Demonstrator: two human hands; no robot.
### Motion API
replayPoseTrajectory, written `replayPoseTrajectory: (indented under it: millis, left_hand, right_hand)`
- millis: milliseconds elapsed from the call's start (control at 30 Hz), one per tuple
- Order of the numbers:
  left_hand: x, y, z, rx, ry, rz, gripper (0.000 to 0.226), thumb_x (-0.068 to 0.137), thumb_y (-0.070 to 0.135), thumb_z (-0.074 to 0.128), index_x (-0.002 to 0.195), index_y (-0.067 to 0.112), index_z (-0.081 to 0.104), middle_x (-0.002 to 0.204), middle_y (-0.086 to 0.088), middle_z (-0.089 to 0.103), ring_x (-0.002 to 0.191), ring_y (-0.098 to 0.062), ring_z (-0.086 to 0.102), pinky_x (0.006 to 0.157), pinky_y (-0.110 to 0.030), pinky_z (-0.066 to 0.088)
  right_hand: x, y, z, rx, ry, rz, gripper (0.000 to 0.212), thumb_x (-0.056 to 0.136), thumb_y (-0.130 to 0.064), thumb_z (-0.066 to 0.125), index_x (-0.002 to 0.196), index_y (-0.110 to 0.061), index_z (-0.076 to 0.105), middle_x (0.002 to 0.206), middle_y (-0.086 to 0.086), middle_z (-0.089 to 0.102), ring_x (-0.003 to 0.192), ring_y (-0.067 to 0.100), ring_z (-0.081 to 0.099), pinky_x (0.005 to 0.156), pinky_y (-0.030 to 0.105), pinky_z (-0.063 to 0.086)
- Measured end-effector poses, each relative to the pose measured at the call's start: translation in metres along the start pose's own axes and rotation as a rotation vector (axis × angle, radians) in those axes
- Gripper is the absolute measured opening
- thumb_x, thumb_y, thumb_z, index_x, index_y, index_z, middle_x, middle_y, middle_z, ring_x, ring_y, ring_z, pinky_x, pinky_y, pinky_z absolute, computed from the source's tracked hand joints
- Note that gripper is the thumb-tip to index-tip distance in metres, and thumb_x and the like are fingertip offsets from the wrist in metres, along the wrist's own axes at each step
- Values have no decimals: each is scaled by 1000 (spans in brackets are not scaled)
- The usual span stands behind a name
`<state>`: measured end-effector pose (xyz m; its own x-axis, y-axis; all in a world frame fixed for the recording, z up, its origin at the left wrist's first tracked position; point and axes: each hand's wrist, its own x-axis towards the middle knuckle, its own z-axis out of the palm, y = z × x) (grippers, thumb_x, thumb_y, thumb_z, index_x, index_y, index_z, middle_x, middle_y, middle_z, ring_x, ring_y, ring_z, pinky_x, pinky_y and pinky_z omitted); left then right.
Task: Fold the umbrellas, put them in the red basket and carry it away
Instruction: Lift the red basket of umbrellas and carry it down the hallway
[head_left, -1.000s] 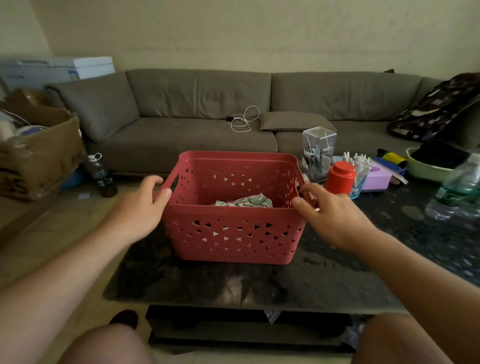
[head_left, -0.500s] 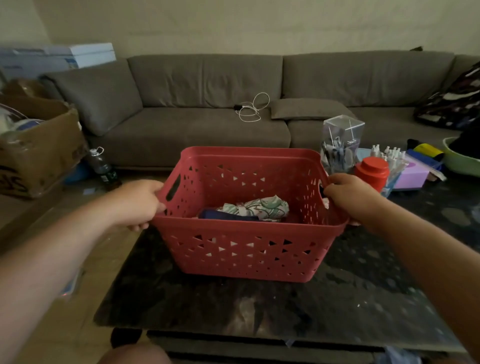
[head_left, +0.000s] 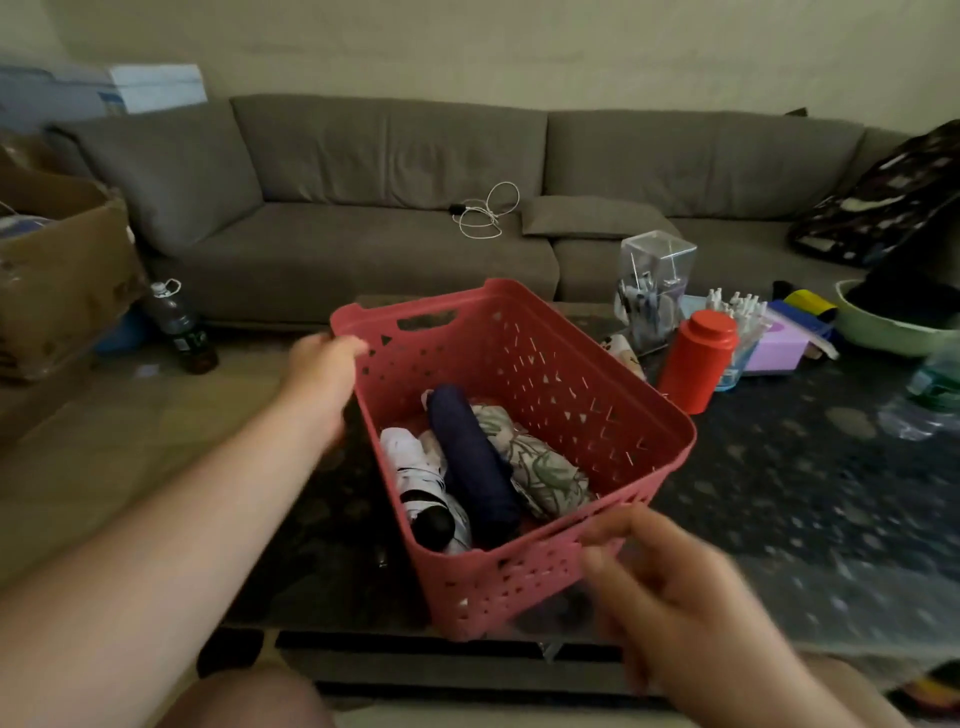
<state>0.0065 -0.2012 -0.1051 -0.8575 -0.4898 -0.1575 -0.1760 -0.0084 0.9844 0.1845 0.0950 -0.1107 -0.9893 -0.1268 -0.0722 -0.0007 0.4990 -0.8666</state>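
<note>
Red perforated plastic basket (head_left: 524, 415) has swung since a half-second ago: then broadside to you, now its long axis runs from 5 to 11 o'clock over the dark stone coffee table (head_left: 779, 499). Your left hand (head_left: 324, 366) grips the far rim; three folded umbrellas (head_left: 470, 462) lie lengthwise inside (folding looks done); your right hand (head_left: 670, 597), blurred, curls loosely at the near wall, grip uncertain. Carrying remains.

Left hand (head_left: 324, 364) extended, fingers curled in a grip; right hand (head_left: 670, 597) nearer, blurred, fingers loosely curled.
</note>
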Motion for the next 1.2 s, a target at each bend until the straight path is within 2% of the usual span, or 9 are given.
replayPoseTrajectory:
  millis: [167, 300, 400, 567, 700, 800, 867, 967, 1200]
  left_hand:
    - [-76, -18, -1, 109, -235, -16, 31, 91, -3, 59, 112, 18, 67, 99, -12, 75, 91, -30, 71, 82, -39, 58]
    - [-74, -11, -4, 309, -246, 29, 35, 95, -5, 54, 115, 21, 67, 106, -12, 75, 98, -31, 71, 80, -39, 57]
    - [-44, 2, 9, 346, -266, 43, 33, 98, -9, 53, 100, 19, 71, 102, -19, 76, 87, -32, 72, 80, -40, 58]
    - [34, 23, 57, 406, -352, 114, 27, 109, 3, 51, 101, 20, 70, 95, -11, 74, 76, -22, 70, 60, -27, 57]
    - [95, 42, 75, 489, -384, 54, 27, 108, 4, 53, 119, 21, 72, 104, -17, 79, 92, -35, 77, 86, -51, 62]
    - [118, 44, 74, 612, -391, 68, 37, 108, 9, 56, 134, 33, 67, 106, -6, 81, 96, -32, 78, 93, -52, 60]
    - [116, 42, 76, 856, -341, 205, 42, 107, 20, 58, 142, 43, 59, 115, 5, 76, 105, -26, 73, 89, -36, 56]
    - [108, 40, 78, 1187, -164, 337, 47, 106, 34, 57, 152, 39, 48, 125, -7, 74, 111, -37, 68, 86, -41, 52]
    - [83, 48, 71, 1174, -174, 46, 31, 110, 41, 42, 97, 15, 52, 104, -23, 70, 97, -45, 67, 78, -46, 51]
  right_hand:
    - [54, -27, -69, -422, 383, -234, 13, 101, -39, 60, 94, -30, 67, 71, -11, 66, 57, 0, 63, 48, 13, 45]
    - [144, -25, -81, -650, 93, -21, 47, 101, -55, 54, 137, -25, 48, 112, 3, 66, 87, 15, 70, 70, 33, 62]
    - [188, -18, -68, -701, -16, 64, 40, 103, -38, 50, 137, -17, 44, 125, 17, 62, 108, 32, 67, 88, 46, 58]
    - [244, -23, -82, -742, 51, 56, 28, 105, -20, 45, 129, -7, 54, 123, 16, 63, 107, 34, 65, 90, 42, 53]
    - [291, -19, -86, -284, -26, 218, 21, 95, -8, 50, 106, -6, 68, 94, 22, 77, 87, 44, 76, 82, 64, 61]
    - [304, -14, -84, -456, -75, 188, 23, 104, -20, 46, 100, -12, 67, 95, 12, 74, 82, 29, 75, 74, 43, 63]
    - [302, -11, -85, -561, -23, 119, 27, 106, -32, 40, 102, -14, 60, 98, 9, 68, 86, 29, 68, 79, 44, 59]
    - [292, -4, -83, -690, 5, 52, 20, 107, -31, 36, 99, -19, 51, 95, 3, 57, 88, 35, 65, 73, 46, 53]
    - [296, -22, -80, -701, -78, 389, 19, 103, -15, 38, 115, -14, 52, 118, 17, 61, 111, 40, 64, 69, 46, 43]
